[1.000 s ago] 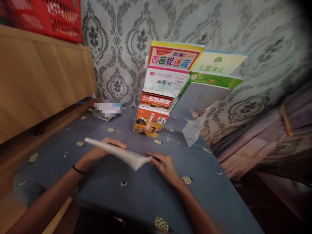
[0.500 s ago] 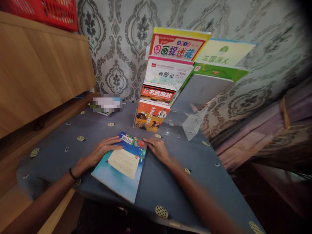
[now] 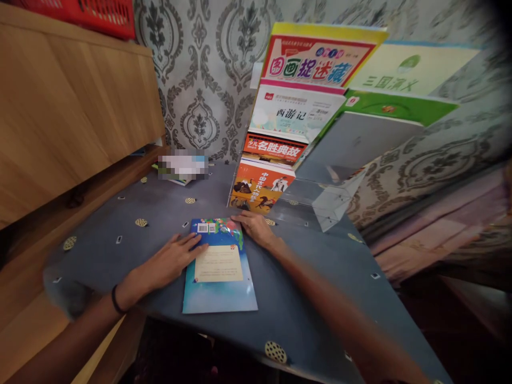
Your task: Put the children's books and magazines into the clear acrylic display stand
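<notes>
A blue book [image 3: 220, 296] lies on the table, its barcode end away from me and a cream text panel in the middle of the cover. My left hand [image 3: 170, 261], with a dark band on the wrist, is open, its fingers lying flat over the book's left edge. At the far right corner of the book is my right hand [image 3: 256, 229], its fingers curled together and closed on that corner. Just beyond stands a clear book rack [image 3: 332, 205] holding several books, among them an orange one [image 3: 262, 186] in the lowest left slot.
Farther back on the left, a small stack of books [image 3: 182, 168] lies on the grey-blue tablecloth [image 3: 160, 205]. A wooden cabinet [image 3: 80, 101] with a red basket [image 3: 108, 16] on top borders the left side. Patterned wallpaper and a pinkish curtain [image 3: 452, 229] stand behind and right.
The book has turned from a slant to nearly straight, its near end swinging right. Both hands have stayed at it. My view has shifted slightly, making the rack appear larger and farther right.
</notes>
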`<control>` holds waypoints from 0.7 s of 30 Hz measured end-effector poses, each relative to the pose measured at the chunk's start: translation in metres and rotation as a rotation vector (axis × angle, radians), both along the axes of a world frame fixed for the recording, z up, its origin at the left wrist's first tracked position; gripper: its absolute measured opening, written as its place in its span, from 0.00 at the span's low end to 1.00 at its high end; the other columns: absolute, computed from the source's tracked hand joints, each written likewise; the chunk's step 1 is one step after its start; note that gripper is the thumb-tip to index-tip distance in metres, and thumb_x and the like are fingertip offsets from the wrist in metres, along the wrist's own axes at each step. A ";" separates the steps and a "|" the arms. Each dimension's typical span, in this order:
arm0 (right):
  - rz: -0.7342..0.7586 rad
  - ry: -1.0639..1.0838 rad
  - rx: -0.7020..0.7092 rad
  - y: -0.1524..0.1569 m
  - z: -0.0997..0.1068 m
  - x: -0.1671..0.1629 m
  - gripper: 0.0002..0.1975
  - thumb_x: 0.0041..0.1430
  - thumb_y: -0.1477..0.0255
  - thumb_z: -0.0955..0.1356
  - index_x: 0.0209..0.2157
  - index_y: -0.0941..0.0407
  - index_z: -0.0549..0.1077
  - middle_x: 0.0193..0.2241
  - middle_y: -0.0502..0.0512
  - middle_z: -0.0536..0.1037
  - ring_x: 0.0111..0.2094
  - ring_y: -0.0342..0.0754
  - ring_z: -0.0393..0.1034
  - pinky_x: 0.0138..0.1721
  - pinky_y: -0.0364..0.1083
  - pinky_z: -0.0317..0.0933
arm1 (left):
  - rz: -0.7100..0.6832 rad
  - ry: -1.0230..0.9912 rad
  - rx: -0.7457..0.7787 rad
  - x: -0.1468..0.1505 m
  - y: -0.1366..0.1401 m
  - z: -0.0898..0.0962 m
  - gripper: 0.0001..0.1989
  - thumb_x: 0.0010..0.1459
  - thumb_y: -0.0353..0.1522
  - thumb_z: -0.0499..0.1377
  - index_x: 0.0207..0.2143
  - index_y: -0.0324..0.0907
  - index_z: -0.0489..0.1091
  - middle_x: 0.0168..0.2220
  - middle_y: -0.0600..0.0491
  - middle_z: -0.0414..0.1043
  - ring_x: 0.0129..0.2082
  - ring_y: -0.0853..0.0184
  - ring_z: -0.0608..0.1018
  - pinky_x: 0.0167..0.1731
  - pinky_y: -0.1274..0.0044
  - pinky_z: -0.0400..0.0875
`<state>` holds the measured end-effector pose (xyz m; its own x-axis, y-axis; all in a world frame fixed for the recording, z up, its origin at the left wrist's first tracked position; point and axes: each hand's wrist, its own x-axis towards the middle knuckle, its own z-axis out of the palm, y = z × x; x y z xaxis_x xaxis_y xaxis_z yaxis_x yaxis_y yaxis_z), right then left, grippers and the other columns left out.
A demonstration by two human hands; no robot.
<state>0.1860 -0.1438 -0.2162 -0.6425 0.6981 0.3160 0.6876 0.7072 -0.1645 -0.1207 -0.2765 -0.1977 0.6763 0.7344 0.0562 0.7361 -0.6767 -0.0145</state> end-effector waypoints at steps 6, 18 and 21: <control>-0.025 -0.047 -0.035 -0.013 0.006 -0.003 0.17 0.68 0.79 0.64 0.50 0.54 0.81 0.44 0.61 0.80 0.47 0.52 0.74 0.48 0.49 0.69 | 0.063 -0.208 -0.054 0.002 0.017 0.002 0.17 0.72 0.35 0.48 0.56 0.44 0.71 0.57 0.46 0.74 0.58 0.58 0.75 0.59 0.63 0.68; 0.241 0.095 -0.242 -0.050 0.007 -0.125 0.25 0.69 0.79 0.62 0.66 0.60 0.62 0.63 0.68 0.70 0.67 0.55 0.61 0.68 0.61 0.52 | 0.118 -0.360 -0.057 -0.003 0.017 -0.015 0.16 0.69 0.42 0.55 0.54 0.45 0.70 0.63 0.44 0.67 0.64 0.54 0.68 0.62 0.58 0.63; 0.170 0.101 -0.257 -0.047 0.001 -0.130 0.24 0.70 0.79 0.60 0.66 0.62 0.62 0.62 0.71 0.70 0.66 0.54 0.62 0.68 0.60 0.52 | 0.113 -0.380 -0.070 -0.005 0.018 -0.014 0.15 0.69 0.42 0.55 0.54 0.46 0.70 0.65 0.45 0.66 0.65 0.55 0.68 0.62 0.59 0.62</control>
<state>0.0565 -0.1908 -0.2149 -0.7311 0.6485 0.2118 0.5341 0.7372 -0.4138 -0.1258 -0.2588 -0.2117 0.5321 0.8137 0.2339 0.7498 -0.5812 0.3163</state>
